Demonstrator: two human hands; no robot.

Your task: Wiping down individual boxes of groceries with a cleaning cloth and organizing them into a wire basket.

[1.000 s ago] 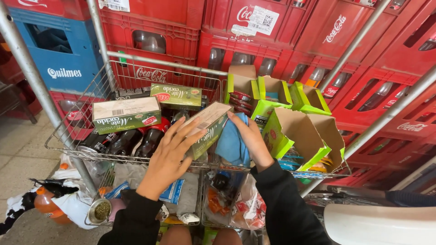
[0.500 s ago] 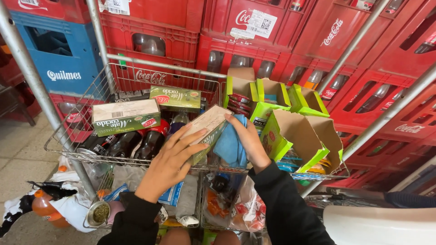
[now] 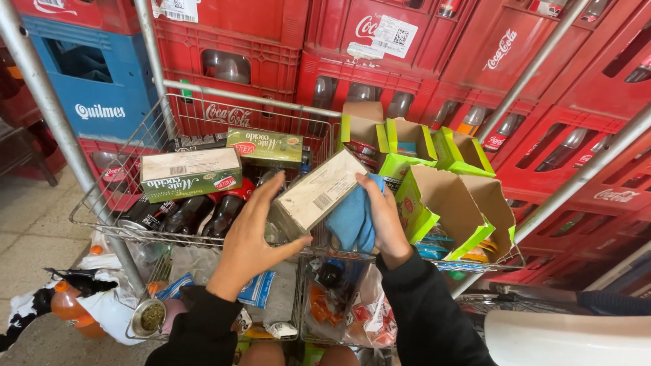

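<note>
My left hand [image 3: 249,240] grips a pale rectangular tea box [image 3: 317,192] from below, tilted over the wire cart [image 3: 102,217]. My right hand [image 3: 380,220] presses a blue cloth [image 3: 349,220] against the box's right end. Both sleeves are black. Two similar green and white boxes [image 3: 190,174] [image 3: 266,146] lie on dark bottles [image 3: 196,213] in the cart's top basket.
Open lime-green cardboard cartons [image 3: 441,196] sit at the cart's right side. Red bottle crates [image 3: 420,61] and a blue crate [image 3: 95,81] are stacked behind. Bags and packets [image 3: 352,312] fill the lower basket. An orange bottle [image 3: 68,308] lies on the floor at left.
The box has turned in my hands, its pale face now upward. My right hand with the cloth has moved along the box's right end.
</note>
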